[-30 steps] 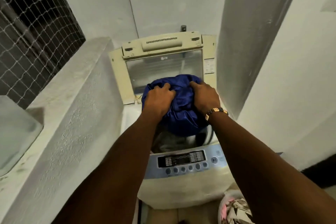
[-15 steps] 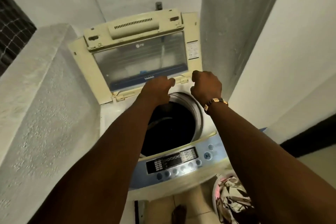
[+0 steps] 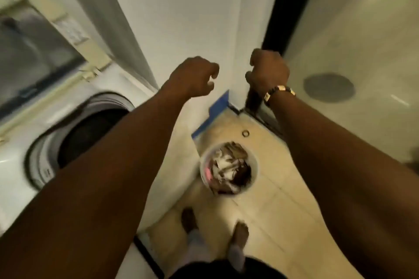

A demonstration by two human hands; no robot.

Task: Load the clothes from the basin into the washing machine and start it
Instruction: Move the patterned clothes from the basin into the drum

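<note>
Turning away from the white top-loading washing machine [image 3: 74,120] on my left, its drum now out from under my hands, the blue bundle gone inside. My left hand [image 3: 195,77] and right hand [image 3: 268,72] hang loosely curled, each grip holding nothing. Below, the round white basin [image 3: 254,161] of patterned brown-and-white clothes [image 3: 229,165] waits on the floor — more loading ahead.
</note>
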